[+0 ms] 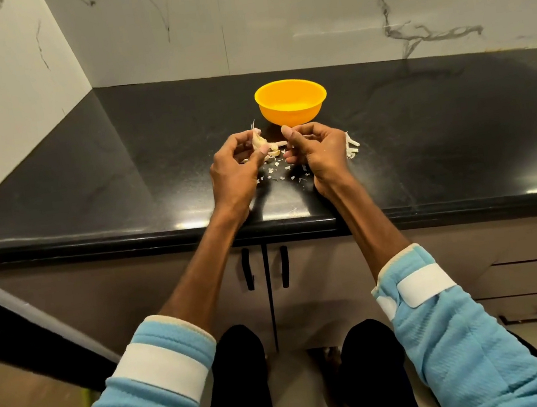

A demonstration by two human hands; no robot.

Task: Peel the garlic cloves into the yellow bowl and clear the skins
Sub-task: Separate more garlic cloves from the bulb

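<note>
The yellow bowl (291,102) stands upright on the black counter, just beyond my hands. My left hand (236,166) pinches a garlic clove (258,140) between thumb and fingers, with papery skin sticking up from it. My right hand (316,149) hovers close beside it with its fingers curled, thumb and forefinger pressed together; whether a bit of skin sits between them is too small to tell. Small white skin flakes (278,168) lie scattered on the counter under and between both hands. The bowl's inside looks bare from this angle.
A larger clump of garlic skins (351,146) lies on the counter to the right of my right hand. The counter's front edge (195,228) runs below my wrists, with cabinet doors (266,272) under it. Marble walls close off the back and left.
</note>
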